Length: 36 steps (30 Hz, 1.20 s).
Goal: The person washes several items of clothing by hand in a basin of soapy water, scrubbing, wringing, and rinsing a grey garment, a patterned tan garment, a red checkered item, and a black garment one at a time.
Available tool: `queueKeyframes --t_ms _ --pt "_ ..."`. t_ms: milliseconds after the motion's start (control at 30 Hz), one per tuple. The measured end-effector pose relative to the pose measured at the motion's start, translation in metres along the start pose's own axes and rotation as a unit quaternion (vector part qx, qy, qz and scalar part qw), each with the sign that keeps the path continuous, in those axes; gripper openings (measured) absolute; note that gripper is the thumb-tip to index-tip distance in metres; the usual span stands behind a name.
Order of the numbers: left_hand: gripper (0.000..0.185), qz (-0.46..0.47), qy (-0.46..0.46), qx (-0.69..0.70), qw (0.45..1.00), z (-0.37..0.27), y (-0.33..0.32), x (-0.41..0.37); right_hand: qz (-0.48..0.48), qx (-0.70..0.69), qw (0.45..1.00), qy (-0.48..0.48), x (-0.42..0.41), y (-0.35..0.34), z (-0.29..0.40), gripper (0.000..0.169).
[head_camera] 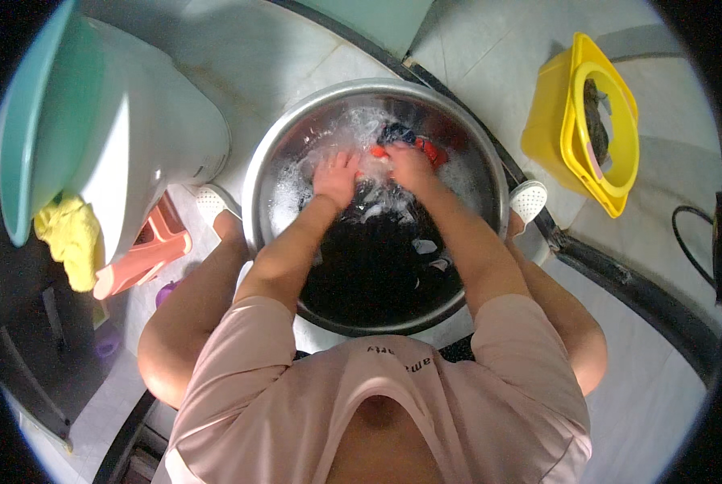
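Between my knees stands a large round metal basin (256, 175) of foamy water, dark in its near half. My left hand (335, 176) is over the foam at the basin's left middle, palm down with fingers apart. Just to its right, my right hand (408, 164) has its fingers curled over a wet red and dark cloth (432, 151), close to the far wall. Splashing water and blur hide part of the fingertips and the cloth. Pale scraps of cloth or foam (424, 246) show at the surface of the dark water.
At right stands a yellow bucket (548, 115) with something dark inside. On the left are a white rounded appliance or tub (179, 109), a teal basin (28, 133), a yellow cloth (70, 242) and a pink plastic stool (146, 260). A dark raised strip (627, 290) crosses the tiled floor.
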<state>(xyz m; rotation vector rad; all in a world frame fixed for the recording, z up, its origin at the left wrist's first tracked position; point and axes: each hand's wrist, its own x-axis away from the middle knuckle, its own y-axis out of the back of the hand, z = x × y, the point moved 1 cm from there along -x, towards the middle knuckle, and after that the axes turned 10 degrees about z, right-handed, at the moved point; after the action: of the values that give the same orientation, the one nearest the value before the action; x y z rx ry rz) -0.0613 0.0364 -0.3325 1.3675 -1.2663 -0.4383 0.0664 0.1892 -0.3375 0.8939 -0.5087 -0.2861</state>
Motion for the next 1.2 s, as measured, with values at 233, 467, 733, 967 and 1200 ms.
queueKeyframes --t_ms 233,467,733,967,1200 --pt "0.032 0.189 -0.156 0.307 0.92 0.06 0.131 -0.009 0.077 -0.479 0.869 -0.101 0.031 0.161 0.008 0.027" --pt "0.025 0.086 -0.098 0.433 0.892 -0.029 0.356 0.099 -0.052 -0.476 0.877 0.026 0.105 0.329 0.108 0.022" --pt "0.053 0.036 -0.175 0.124 0.976 -0.057 0.332 0.154 -0.074 -0.159 0.983 0.062 0.151 0.322 0.139 0.018" --pt "0.018 -0.007 -0.105 -0.056 0.993 -0.063 0.218 0.106 0.019 0.079 0.996 -0.025 0.154 0.142 0.069 0.022" --pt "0.028 -0.079 -0.062 0.138 0.985 -0.092 0.278 0.118 -0.082 -0.058 0.992 0.077 0.143 0.231 0.154 0.026"
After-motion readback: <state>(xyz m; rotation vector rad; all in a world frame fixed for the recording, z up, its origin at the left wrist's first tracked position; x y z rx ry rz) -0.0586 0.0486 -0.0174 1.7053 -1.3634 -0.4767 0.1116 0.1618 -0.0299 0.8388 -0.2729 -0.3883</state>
